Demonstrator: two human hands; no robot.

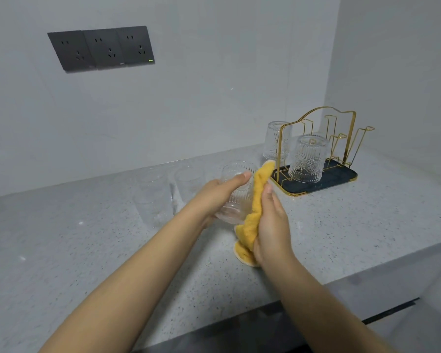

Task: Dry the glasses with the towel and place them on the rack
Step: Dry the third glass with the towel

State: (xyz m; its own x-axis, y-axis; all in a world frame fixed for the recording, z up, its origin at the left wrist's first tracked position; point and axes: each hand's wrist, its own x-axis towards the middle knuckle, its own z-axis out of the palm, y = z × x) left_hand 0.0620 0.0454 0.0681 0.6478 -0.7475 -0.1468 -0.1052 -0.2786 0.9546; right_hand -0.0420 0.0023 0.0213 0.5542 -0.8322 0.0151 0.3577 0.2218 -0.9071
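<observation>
Yellow towel (253,200) is pressed against the side of a ribbed glass (236,192) held above the counter (87,238), just left of the rack (316,149). In the head view, the only one, the left hand (219,197) curls round the glass, thumb across its upper wall, while the right hand (271,222) grips the bunched towel with closed fingers and lays it flat on the glass's right side.

Two glasses (307,159) already sit upside down on the rack's pegs; at least two clear tumblers (153,194) wait on the counter to the left.

To dry well, I judge the left hand should turn the glass slowly while the right keeps the cloth wrapped on the ribs, where water likely lingers, then push a fold of towel inside. A wet glass is slippery, so the grip should stay firm. Free pegs stand at the rack's right.
</observation>
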